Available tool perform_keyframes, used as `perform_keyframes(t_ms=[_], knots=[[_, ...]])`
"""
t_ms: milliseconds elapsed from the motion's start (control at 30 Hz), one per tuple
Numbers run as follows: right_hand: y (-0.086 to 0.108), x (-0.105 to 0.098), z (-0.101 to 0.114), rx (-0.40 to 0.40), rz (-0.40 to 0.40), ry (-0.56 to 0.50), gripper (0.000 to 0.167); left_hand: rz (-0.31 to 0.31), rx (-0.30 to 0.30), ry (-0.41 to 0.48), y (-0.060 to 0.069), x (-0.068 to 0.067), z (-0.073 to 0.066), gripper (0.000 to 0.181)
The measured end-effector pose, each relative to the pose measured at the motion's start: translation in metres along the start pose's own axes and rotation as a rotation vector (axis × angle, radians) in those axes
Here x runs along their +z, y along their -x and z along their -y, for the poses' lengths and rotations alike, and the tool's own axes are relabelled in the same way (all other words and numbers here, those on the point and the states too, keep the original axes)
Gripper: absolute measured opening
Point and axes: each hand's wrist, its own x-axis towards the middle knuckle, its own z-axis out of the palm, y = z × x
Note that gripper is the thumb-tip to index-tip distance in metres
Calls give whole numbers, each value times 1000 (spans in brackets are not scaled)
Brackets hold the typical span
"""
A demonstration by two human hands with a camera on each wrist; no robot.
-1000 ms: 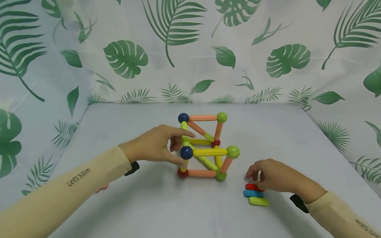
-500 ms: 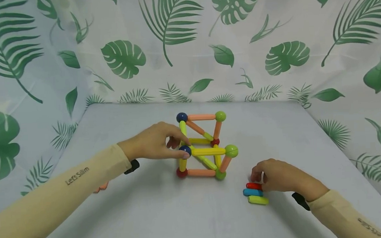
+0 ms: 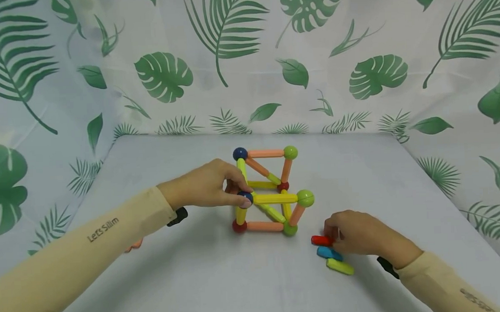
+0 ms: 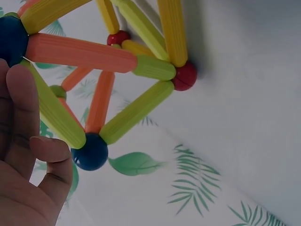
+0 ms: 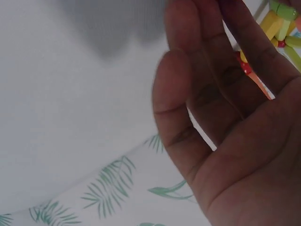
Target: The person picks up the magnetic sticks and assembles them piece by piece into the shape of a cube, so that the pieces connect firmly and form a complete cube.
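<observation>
Ball-and-stick frame (image 3: 275, 199) is stood mid-table, right of the left hand (image 3: 209, 183). Its front navy ball (image 4: 11, 40) is pinched between left thumb and fingers; the thumb tip is laid over the ball in the head view. The other left fingers are bent in behind it, little finger held apart in the left wrist view.

From that ball a yellow stick is run across to the front green ball (image 3: 305, 198), another down to a red ball (image 3: 239, 226) at the base. Rear navy ball (image 3: 240, 154) is joined by a salmon stick (image 3: 265, 153) to the rear green ball (image 3: 291, 152).

Right hand (image 3: 360, 232) is placed right of the frame, well apart from it. Its fingers are bent downward, narrow gaps seen between some of them in the right wrist view. Right end of the red stick (image 3: 320, 240) is covered by the fingertips; pinched or only touched, cannot tell. Blue stick (image 3: 328, 253) is laid just beside it on the near side, then the lime stick (image 3: 340, 266).

Salmon pieces (image 3: 134, 245) are partly hidden by the left sleeve (image 3: 82, 251). Table (image 3: 239, 287) is backed by a leaf-print sheet (image 3: 247, 93).
</observation>
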Motion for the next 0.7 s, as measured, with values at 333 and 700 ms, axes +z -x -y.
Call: perform_keyframes(t_ms=[333, 700], knots=[[-3, -5, 14, -97, -20, -51, 20, 13, -2, -9, -2, 0, 1, 26], [-1, 8, 62, -386, 104, -522, 27, 13, -13, -7, -1, -1, -2, 28]])
